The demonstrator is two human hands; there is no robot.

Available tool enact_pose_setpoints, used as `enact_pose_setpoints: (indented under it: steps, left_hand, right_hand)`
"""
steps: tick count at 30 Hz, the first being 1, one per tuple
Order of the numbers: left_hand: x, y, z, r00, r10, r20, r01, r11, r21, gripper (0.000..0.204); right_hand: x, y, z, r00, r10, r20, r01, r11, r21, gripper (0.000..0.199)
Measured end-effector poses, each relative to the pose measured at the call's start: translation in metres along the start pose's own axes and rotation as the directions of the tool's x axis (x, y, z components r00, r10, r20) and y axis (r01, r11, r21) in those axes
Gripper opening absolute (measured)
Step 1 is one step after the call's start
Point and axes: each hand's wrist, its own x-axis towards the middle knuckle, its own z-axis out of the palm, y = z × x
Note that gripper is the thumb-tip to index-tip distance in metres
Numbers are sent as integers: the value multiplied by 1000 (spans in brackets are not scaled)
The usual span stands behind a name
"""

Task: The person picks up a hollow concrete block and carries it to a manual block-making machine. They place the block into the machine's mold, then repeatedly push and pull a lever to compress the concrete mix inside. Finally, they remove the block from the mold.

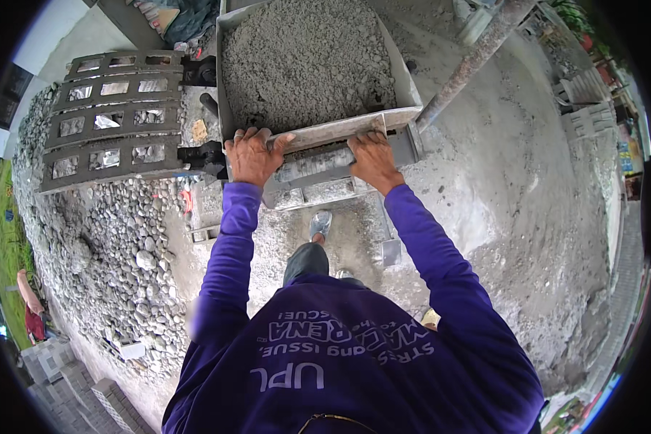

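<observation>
A metal hopper box [228, 72] stands in front of me, heaped with grey, crumbly cement mix [307, 58]. My left hand [256, 155] is closed over the left end of its near edge, thumb pointing right along the rim. Near the right end of that edge, my right hand [373, 159] has its fingers curled on the metal, partly hidden by the edge. Below both hands runs a machine frame with a flat bar [311, 165]. Several grey hollow concrete blocks [116, 119] sit in rows just left of the box.
A rusty pole [477, 61] slants up at the right of the box. Rounded gravel [123, 253] covers the ground at left. Stacked blocks [79, 387] stand at lower left. My foot [320, 226] is beneath the frame, on a dusty grey floor [484, 188].
</observation>
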Motion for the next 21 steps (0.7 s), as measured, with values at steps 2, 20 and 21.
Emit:
enact_pose_setpoints:
  steps: [2,20,21]
  left_hand:
    - [1,-5,5,999,-31,-19,32,999,25,68]
    - [6,-15,13,922,177,-344,-183,983,15,45]
    - [28,-20,17,932,165,-321,-159,986,46,46]
  right_hand:
    - [6,-6,-1,998,46,-42,-45,998,38,29]
    - [1,-8,7,977,-12,-214,45,987,153,27]
    - [29,2,5,975,-53,-215,75,992,99,22]
